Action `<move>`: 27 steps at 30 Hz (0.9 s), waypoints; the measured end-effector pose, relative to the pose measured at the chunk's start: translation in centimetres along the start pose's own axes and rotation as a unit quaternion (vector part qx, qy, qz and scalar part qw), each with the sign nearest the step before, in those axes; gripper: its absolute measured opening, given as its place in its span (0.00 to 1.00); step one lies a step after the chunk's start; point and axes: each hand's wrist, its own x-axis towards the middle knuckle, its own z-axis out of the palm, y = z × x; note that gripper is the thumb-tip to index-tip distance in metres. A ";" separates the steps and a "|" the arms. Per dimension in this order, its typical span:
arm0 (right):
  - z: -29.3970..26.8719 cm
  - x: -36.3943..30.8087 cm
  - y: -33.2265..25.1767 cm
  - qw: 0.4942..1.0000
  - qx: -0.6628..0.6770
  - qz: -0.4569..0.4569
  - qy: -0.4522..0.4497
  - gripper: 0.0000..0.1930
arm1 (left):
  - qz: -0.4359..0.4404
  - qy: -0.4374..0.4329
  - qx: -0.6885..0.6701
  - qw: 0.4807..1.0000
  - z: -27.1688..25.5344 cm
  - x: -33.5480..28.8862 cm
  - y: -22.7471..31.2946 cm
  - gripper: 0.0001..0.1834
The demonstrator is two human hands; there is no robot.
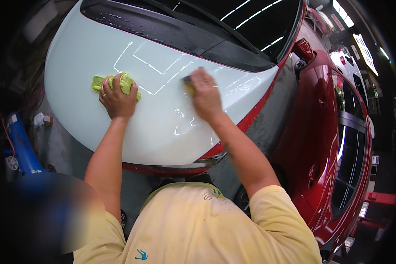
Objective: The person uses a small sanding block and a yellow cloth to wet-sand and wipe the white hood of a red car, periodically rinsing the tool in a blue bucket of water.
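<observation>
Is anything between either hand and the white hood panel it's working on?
Only what each hand holds. The left hand presses a green cloth onto the white hood; the right hand presses a small yellowish tool against it. No other obstruction shows.

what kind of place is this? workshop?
Probably a car workshop or wrap and detailing bay. A red car has its hood covered in glossy white; the left hand presses a green cloth on it, the right hand a small tool. Strip lights run overhead.
</observation>
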 end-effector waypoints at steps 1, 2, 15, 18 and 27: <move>-0.4 0.8 -1.8 0.998 -0.007 -0.045 -0.038 0.27 | -0.003 -0.003 0.006 1.000 -0.1 0.0 -0.4 0.32; -1.0 0.7 -0.3 0.995 0.009 -0.061 -0.083 0.28 | -0.009 -0.006 0.008 1.000 -0.2 -0.2 -0.6 0.32; 3.2 -6.7 -16.3 0.976 0.048 -0.165 -0.135 0.30 | -0.012 -0.021 -0.021 0.999 -0.5 0.0 -0.6 0.34; 3.1 -6.1 -8.0 0.983 0.084 -0.131 -0.101 0.30 | 0.063 -0.036 -0.044 0.996 -1.1 -0.3 -3.5 0.36; 4.0 -4.9 -7.3 0.998 -0.010 -0.061 -0.014 0.29 | -0.013 -0.002 -0.037 0.999 -1.7 -2.1 -10.4 0.35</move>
